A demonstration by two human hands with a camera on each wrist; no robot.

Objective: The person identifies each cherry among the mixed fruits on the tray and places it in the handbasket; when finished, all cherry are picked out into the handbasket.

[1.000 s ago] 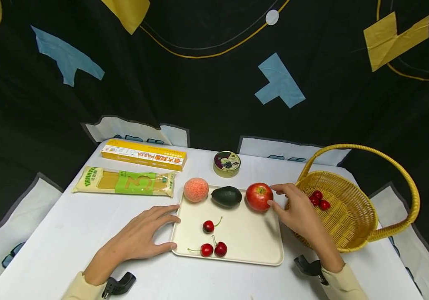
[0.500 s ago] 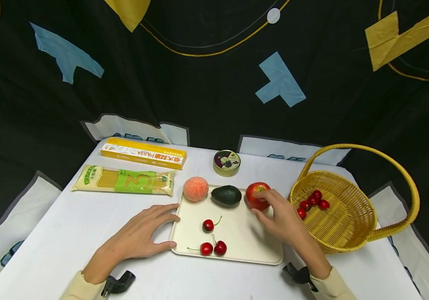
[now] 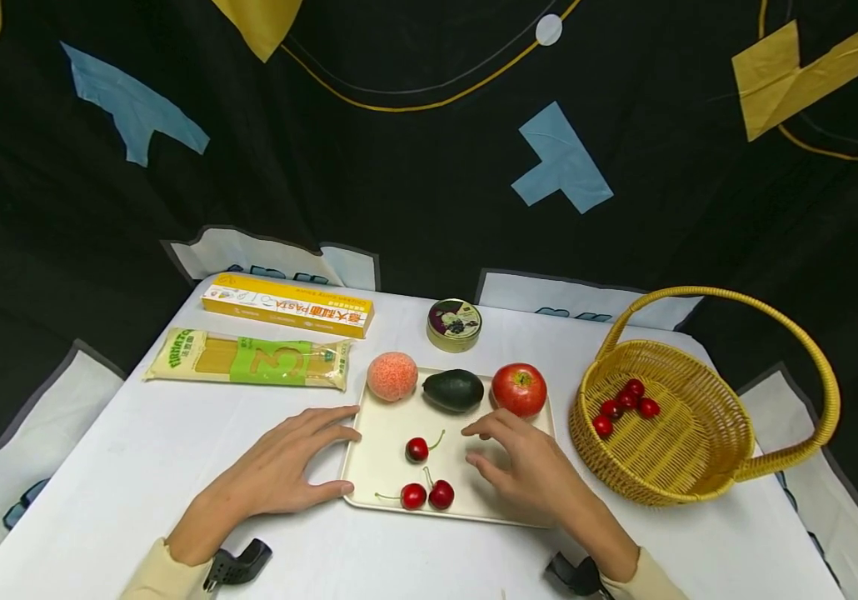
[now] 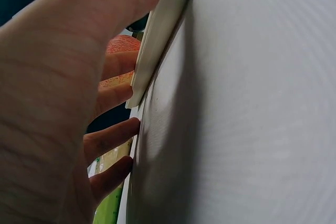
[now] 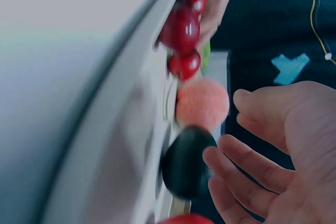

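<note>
My left hand (image 3: 279,467) rests at the left rim of a cream tray (image 3: 380,437), thumb and fingertips against it, fingers spread. Above the tray's right half hovers my right hand (image 3: 530,467), holding nothing, its fingers loosely bent toward a single cherry (image 3: 417,451). Two more cherries lie together near the front rim, one a darker cherry (image 3: 441,496). Along the back of the tray sit a pink peach (image 3: 392,377), a dark green avocado (image 3: 453,391) and a red apple (image 3: 519,389). In the right wrist view, the avocado (image 5: 189,163) appears beyond my fingertips.
A yellow wicker basket (image 3: 687,454) with a tall handle stands right of the tray, several cherries (image 3: 627,401) inside. Back left lie a pasta box (image 3: 286,305) and a bag of spaghetti (image 3: 249,359). A round tin (image 3: 454,326) stands behind the tray.
My right hand has moved left and toward me, from beside the basket, past the apple, to over the tray near the single cherry. Cherries it hid in the basket now show. My left hand stays put.
</note>
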